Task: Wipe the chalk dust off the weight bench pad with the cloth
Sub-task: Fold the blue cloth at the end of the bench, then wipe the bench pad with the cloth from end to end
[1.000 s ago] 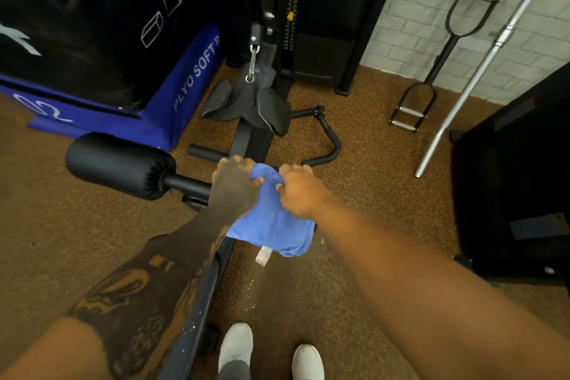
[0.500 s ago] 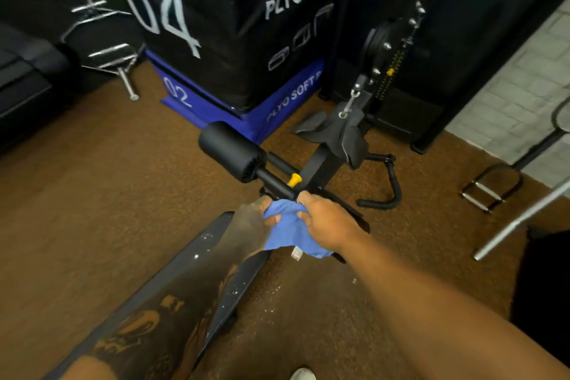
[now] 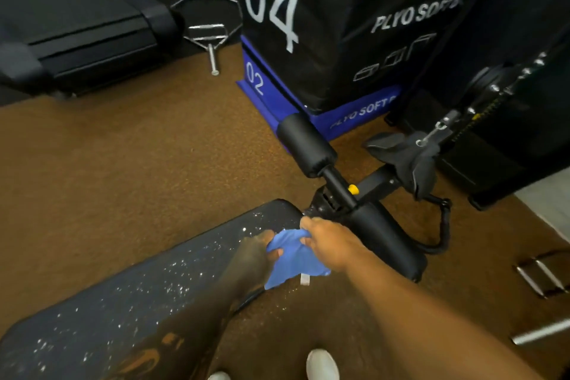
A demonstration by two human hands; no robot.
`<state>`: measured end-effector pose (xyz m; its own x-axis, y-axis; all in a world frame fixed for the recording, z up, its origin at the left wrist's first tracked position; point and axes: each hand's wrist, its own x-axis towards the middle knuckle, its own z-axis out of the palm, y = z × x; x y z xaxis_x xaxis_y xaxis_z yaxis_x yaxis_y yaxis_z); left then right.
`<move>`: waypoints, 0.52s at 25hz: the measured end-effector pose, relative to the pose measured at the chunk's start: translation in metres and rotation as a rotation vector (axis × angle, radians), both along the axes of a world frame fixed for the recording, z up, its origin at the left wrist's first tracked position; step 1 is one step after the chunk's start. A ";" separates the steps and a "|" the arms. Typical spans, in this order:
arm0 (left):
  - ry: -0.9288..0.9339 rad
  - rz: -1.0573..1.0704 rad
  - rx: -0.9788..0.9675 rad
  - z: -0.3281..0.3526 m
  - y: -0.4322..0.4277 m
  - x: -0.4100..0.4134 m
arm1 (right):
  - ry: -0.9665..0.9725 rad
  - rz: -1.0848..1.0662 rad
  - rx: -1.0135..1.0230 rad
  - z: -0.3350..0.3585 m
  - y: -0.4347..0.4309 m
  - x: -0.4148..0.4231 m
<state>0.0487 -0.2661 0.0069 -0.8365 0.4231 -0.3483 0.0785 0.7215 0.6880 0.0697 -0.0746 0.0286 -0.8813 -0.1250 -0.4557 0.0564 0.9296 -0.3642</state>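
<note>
Both hands, left hand and right hand, clench blue cloth. Preparation step; chalk-speckled bench pad below-left unwiped. Next: press cloth down, sweep.

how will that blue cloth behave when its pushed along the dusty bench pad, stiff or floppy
Likely floppy: the blue cloth bunches and sags between the left hand and right hand, its lower edge drooping. It looks light, so it will probably need a flat palm pressing it down. White specks on the bench pad seem loose, so some may scatter.

Blue cloth bunched, held above far end of dark chalk-speckled bench pad
</note>
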 end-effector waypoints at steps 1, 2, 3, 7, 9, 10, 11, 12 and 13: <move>-0.008 0.027 -0.005 -0.007 -0.005 0.005 | -0.024 0.041 0.006 -0.006 -0.003 -0.002; -0.016 0.065 -0.009 -0.016 -0.008 0.011 | -0.040 0.090 0.009 -0.015 -0.005 -0.005; -0.016 0.101 -0.007 -0.024 -0.010 0.017 | -0.055 0.132 0.013 -0.021 -0.006 -0.007; -0.003 0.218 -0.037 -0.053 -0.013 0.021 | -0.048 0.283 0.012 -0.053 -0.007 -0.029; 0.084 0.245 -0.089 -0.074 -0.018 0.010 | -0.006 0.318 0.015 -0.070 -0.008 -0.048; 0.111 0.259 -0.118 -0.083 -0.021 0.002 | 0.033 0.326 0.017 -0.080 -0.009 -0.057; 0.141 0.270 -0.137 -0.092 -0.023 -0.006 | 0.074 0.330 0.030 -0.091 -0.009 -0.066; 0.159 0.290 -0.161 -0.101 -0.025 -0.014 | 0.112 0.336 0.048 -0.104 -0.011 -0.074; 0.182 0.302 -0.183 -0.109 -0.028 -0.022 | 0.144 0.335 0.075 -0.116 -0.012 -0.081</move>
